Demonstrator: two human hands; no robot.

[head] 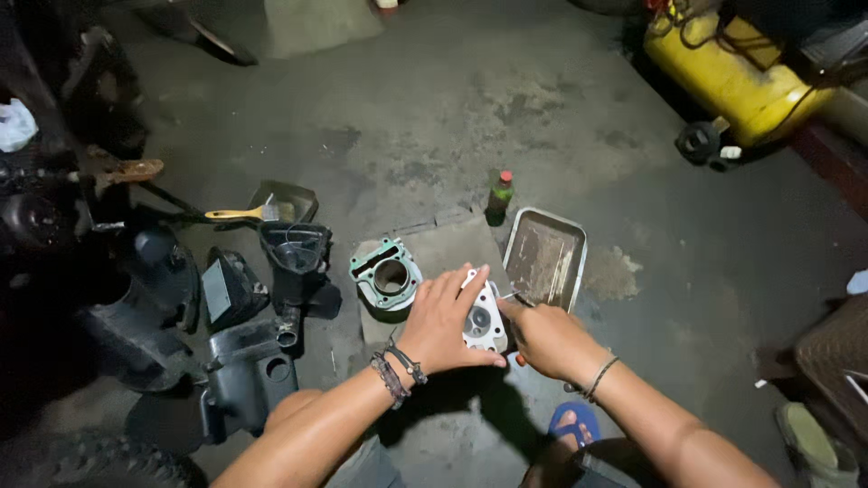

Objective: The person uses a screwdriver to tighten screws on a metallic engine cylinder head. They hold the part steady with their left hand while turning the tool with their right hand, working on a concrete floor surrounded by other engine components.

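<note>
Where fingers (pixel 457 291) press, ribbed grey casting (pixel 484 318).

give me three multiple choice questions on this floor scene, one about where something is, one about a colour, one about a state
1. Where does the metal tray lie?
A. on top of the yellow tank
B. on the floor, just beyond the right hand
C. under the black plastic covers

2. What colour is the bottle's cap?
A. red
B. blue
C. white

3. How does the left hand meet the pale metal engine part?
A. apart from it
B. resting on it, fingers spread
C. lifting it high off the floor

Answers:
1 B, the tray sits on the concrete past the right hand.
2 A, the green bottle has a red top.
3 B, the palm and fingers lie over the part, which stays low by the floor.
</note>
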